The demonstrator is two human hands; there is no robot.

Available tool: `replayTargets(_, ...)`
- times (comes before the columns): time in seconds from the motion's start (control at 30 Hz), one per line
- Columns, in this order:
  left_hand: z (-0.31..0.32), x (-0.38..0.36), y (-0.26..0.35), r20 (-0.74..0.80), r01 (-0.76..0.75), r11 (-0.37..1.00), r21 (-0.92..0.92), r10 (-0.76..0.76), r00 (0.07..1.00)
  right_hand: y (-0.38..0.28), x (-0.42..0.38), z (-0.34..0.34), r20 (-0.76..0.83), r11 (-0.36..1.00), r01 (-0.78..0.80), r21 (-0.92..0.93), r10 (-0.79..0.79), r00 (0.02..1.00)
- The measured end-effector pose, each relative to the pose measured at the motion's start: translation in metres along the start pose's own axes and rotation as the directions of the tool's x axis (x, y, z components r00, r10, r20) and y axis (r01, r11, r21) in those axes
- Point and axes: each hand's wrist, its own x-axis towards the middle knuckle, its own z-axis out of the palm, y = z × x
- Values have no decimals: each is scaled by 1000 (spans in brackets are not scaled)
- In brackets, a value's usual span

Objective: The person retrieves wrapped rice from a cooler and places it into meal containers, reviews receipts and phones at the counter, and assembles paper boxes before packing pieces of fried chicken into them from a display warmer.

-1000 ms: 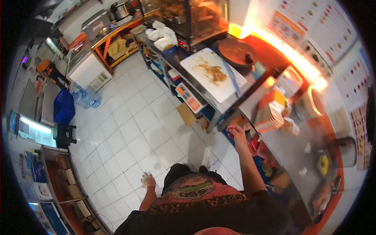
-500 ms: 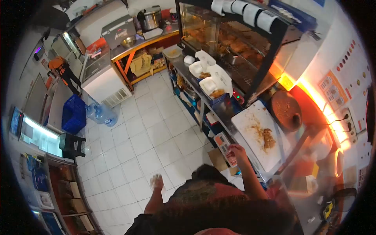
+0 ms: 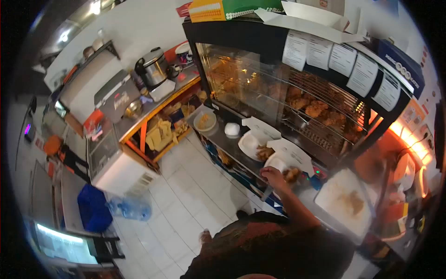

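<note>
My right hand [image 3: 274,176] is closed at the near edge of the counter, beside the open white takeaway boxes; a thin greyish shape shows below it, too unclear to name. Fried food [image 3: 291,175] lies in the nearer box [image 3: 297,156]. The farther box [image 3: 260,132] also holds fried pieces [image 3: 265,153]. Low beside my body, over the floor, my left hand [image 3: 205,236] is small and blurred, its fingers unclear. To the right of the boxes is a white cutting board [image 3: 346,200] with brown residue on it.
Behind the boxes stands a glass warming cabinet [image 3: 278,88] with fried pieces inside. A bowl [image 3: 205,122] sits at the counter's far end. A white freezer [image 3: 118,174], water bottles [image 3: 132,208] and a blue crate [image 3: 94,208] stand left. Another person [image 3: 69,158] is at far left.
The view has shifted toward the cabinet and boxes. My right hand has moved from beside the scale to the nearer box. My left hand is now closer to my body.
</note>
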Motion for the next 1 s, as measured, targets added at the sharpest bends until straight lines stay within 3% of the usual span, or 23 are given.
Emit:
replayTargets(0.07, -46, 42, 27, -38, -176, 982, 73, 179, 983, -37, 17, 42, -18, 1000, 17, -26, -18, 1000)
replayTargets(0.13, -71, 77, 56, 2, -274, 956, 101, 275, 961, -23, 64, 67, 63, 994, 108, -3, -107, 992)
replayTargets(0.17, -80, 92, 68, 39, -314, 941, 125, 312, 949, -44, 65, 84, 39, 987, 134, -86, -132, 991)
replayTargets(0.2, -84, 114, 74, 79, -355, 923, 150, 347, 935, -65, 63, 96, 120, 995, 94, 20, -96, 988)
replayTargets(0.23, -89, 137, 79, 120, -396, 901, 181, 379, 918, -65, 71, 106, 111, 983, 181, -8, -179, 977)
replayTargets(0.3, -96, 184, 82, 203, -477, 842, 251, 436, 877, -64, 83, 120, 21, 984, 111, -138, -109, 994)
replayTargets(0.37, -115, 234, 74, 314, -566, 746, 351, 476, 822, -27, 96, 124, -142, 956, 176, -233, -212, 967)
replayTargets(0.5, -150, 330, 132, 444, -722, 476, 501, 575, 687, -19, 41, 130, -354, 998, -6, -58, -15, 935)
replayTargets(0.57, -150, 380, 182, 404, -826, 246, 507, 779, 480, 0, 20, 124, -489, 997, -80, -20, 60, 870)
replayTargets(0.6, -147, 394, 213, 268, -915, 65, 397, 946, 184, 12, 9, 117, -567, 996, -91, 1, 75, 820)
replayTargets(0.63, -146, 408, 246, 97, -910, -163, 380, 986, -137, 21, 0, 113, -741, 997, -69, -24, 28, 671)
replayTargets(0.67, -150, 395, 290, 120, -926, -238, 294, 970, -212, 39, -7, 97, -876, 962, -127, -243, -161, 455)
replayTargets(0.7, -177, 354, 347, 141, -929, -307, 207, 949, -282, 80, -7, 68, -936, 919, -202, -339, -308, 167)
replayTargets(0.73, -202, 307, 405, 316, -993, -55, -108, 945, -87, 72, -19, 58, -958, 933, -243, -266, -284, -42)
replayTargets(0.77, -218, 263, 454, 527, -902, 262, -344, 849, 46, 74, -27, 45, -949, 946, -237, -222, -265, -171)
replayTargets(0.83, -214, 214, 505, 315, -967, -70, -243, 938, -147, 94, -27, 9, -934, 940, -275, -204, -271, -234)
replayTargets(0.87, -206, 192, 521, 318, -964, -84, -252, 934, -164, 102, -23, -8, -971, 972, -197, -132, -166, -173)
replayTargets(0.9, -198, 171, 533, 258, -958, 57, -281, 966, -18, 108, -24, -18, -993, 991, -122, -54, -66, -101)
replayTargets(0.93, -192, 157, 543, 201, -928, 194, -317, 970, 134, 110, -26, -23, -991, 991, -120, -54, -69, -116)
replayTargets(0.97, -181, 154, 553, 200, -928, 183, -325, 972, 122, 110, -25, -27, -1000, 992, -127, -27, -25, 13)
replayTargets(1.0, -161, 160, 560, 299, -941, 262, -214, 935, 192, 108, -23, -30, -989, 991, -136, 0, 20, 144)
